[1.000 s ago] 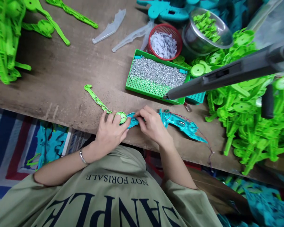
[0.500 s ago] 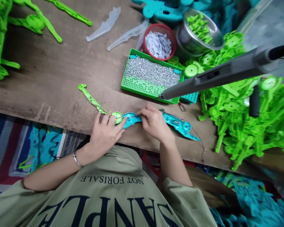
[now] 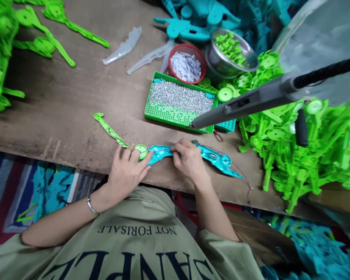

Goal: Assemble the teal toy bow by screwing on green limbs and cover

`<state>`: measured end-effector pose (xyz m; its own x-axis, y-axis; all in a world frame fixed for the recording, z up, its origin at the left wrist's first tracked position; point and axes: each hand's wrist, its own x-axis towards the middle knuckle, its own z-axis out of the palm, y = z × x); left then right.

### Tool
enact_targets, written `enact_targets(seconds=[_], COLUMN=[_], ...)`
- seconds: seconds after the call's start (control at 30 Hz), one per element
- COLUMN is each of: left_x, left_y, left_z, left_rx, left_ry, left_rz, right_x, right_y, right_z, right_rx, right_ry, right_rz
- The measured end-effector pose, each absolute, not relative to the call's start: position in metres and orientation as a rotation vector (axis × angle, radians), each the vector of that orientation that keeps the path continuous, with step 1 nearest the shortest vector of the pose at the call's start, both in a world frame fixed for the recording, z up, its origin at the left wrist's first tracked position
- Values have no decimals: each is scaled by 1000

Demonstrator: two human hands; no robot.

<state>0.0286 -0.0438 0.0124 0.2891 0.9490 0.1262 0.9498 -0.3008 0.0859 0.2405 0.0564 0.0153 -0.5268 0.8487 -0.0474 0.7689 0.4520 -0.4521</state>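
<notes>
The green tray (image 3: 169, 113) sits just past the hands, probably so that its small silver bits (image 3: 181, 95) are easy to reach. The grey tool (image 3: 242, 103) slants in from the right with its tip over the tray's near edge, likely to be handy too. Behind the tray are a red basket (image 3: 202, 66) and a metal bowl (image 3: 221, 64), maybe to keep little pieces from mixing. On the near side of the tray, the left hand (image 3: 127, 167) lies with its fingers spread, pressing on a bright green part (image 3: 140, 151) and the end of a blue part (image 3: 160, 153); it is not wrapped around them, and I think it keeps them from sliding. The right hand (image 3: 190, 159), nearer the tray's right end, has bent fingers low on the blue part, where a thin wire (image 3: 165, 149) runs up to a fingertip. I cannot tell if it pinches the wire or only pushes it down. The blue part lies in front of the tray, between the two hands, and seems to go on under the right hand and out past it. The green part's thin arm sticks out beyond the left hand, to the left of the tray.
</notes>
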Motion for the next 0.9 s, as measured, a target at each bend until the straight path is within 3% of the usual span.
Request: enact_targets(seconds=[0.23,0.37,0.5,0.63,0.9], left_x=[12,-24,-45,-43,-80], left_y=[-23,50,162,234,222], left_z=[35,50,21,-13,6], left_rx=[-2695,-2650,-2384,-2361,-2260], left_ry=[-1700,-1781,-1950,-2145,-2304], left_rz=[-236,-354,-625,-601,-642], right_x=[249,247,247,248,253], right_y=[56,51,49,50,52], right_z=[6,3,2,4,7], right_rx=[-1328,-1353,-1349,-1332,-1311], right_ry=[-2454,-2427,-2436,-2474,-2488], right_rz=[477,437,439,410,463])
